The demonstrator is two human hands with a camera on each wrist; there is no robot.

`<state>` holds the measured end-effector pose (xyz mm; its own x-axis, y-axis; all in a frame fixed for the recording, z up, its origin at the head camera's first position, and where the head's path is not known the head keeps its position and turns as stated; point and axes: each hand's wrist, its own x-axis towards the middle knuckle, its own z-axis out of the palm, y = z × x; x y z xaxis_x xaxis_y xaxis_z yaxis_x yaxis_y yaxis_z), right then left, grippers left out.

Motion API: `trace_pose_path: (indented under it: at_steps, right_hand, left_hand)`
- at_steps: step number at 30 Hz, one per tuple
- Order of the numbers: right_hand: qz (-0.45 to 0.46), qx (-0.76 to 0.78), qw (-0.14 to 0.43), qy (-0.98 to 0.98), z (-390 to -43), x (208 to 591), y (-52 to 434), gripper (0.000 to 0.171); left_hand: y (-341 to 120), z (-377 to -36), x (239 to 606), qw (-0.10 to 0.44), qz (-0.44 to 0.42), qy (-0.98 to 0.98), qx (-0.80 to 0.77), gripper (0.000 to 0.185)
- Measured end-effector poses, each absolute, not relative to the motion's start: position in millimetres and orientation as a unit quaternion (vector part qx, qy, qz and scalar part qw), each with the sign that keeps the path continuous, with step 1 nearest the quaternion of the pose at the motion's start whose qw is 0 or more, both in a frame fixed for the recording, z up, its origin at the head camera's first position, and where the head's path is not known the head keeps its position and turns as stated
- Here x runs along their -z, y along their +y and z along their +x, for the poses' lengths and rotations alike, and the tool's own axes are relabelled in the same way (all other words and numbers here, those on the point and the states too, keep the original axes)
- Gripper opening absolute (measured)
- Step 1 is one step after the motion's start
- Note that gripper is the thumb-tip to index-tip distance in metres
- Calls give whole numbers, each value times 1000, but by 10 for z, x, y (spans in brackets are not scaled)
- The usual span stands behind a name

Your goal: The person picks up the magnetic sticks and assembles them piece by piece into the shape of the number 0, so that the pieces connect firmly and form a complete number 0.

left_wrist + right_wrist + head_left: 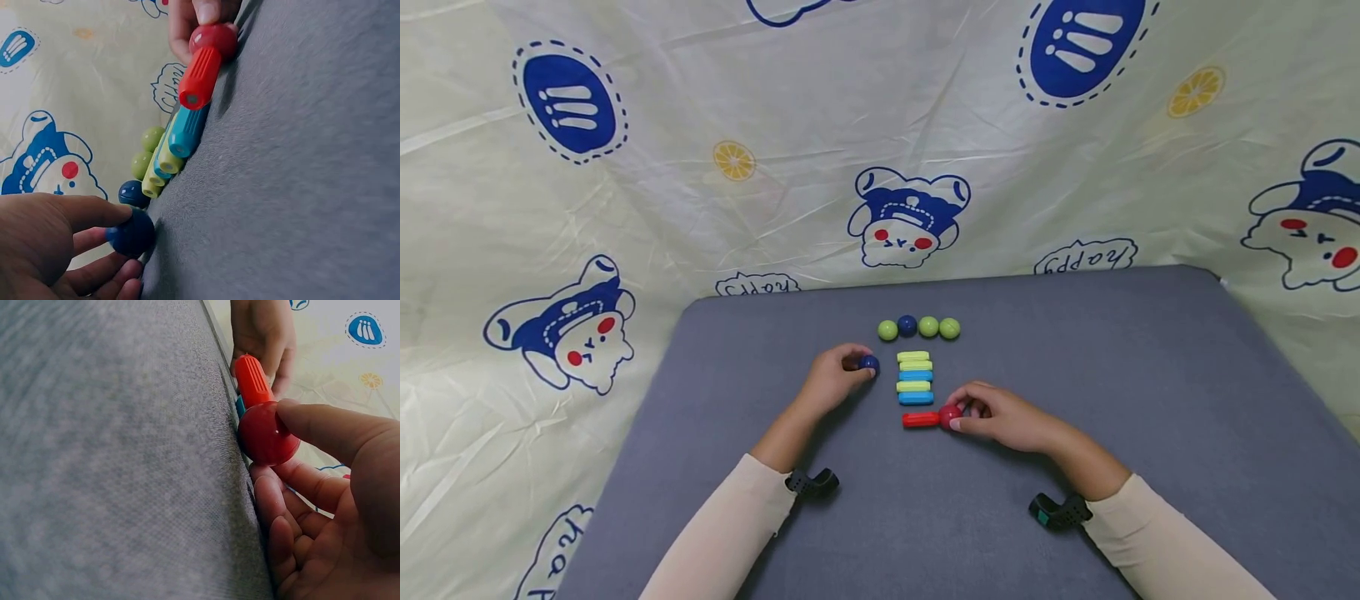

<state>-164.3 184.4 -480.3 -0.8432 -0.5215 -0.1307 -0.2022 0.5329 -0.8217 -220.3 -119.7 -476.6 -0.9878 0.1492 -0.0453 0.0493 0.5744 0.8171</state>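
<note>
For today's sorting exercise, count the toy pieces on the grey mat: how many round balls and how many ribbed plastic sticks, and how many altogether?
Round balls: 6, namely three green, one dark blue in the row, one dark blue in the left hand and one red in the right hand.
Ribbed plastic sticks: 6, namely three yellow-green, two blue, one red.
Total: 12

Glossy plastic red ball point(267, 434), ribbed red stick point(200, 78), matt grey cloth mat point(1075, 375)

A home-like play corner: cartoon-printed sheet point(880, 167) behind a grey mat point(1150, 400).
</note>
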Motion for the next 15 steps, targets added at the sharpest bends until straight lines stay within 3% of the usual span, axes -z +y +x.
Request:
trace_pose_path:
  at_steps: [15]
  right_hand:
    - [-206, 425, 183, 862, -1640, 4803, 1834, 27]
  left_hand:
    - [-1270, -1731, 4718, 112, 128, 880, -444, 25]
